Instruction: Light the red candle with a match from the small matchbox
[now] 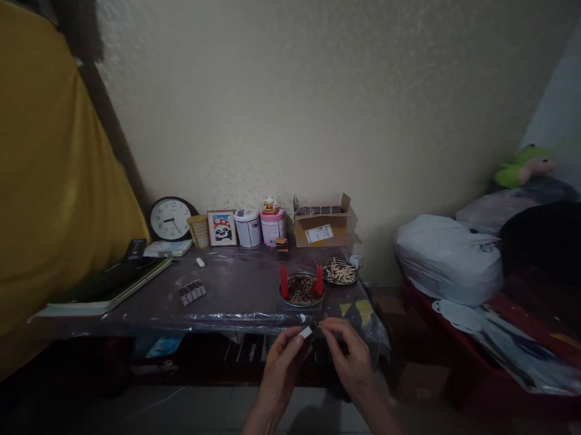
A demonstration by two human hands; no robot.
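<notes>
In front of the table's near edge, my left hand [284, 359] grips a small matchbox [306, 333] between thumb and fingers, its pale side facing up. My right hand [346, 352] is pinched closed just to the right of it. Something thin and dark shows at those fingertips, too small to name. Beyond my hands on the table stands a round metal dish [303, 301] of small brown pieces, with two red upright pieces at its sides. Beside it, a second dish [341, 281] holds a heap of pale matchsticks [340, 270].
A block of matchboxes [193, 292] lies on the plastic-covered table [240, 279], left of the dishes. Along the wall stand a clock [172, 218], a framed panda picture [222, 228], two canisters and an open cardboard box [321, 231]. White bags [447, 254] are piled at right.
</notes>
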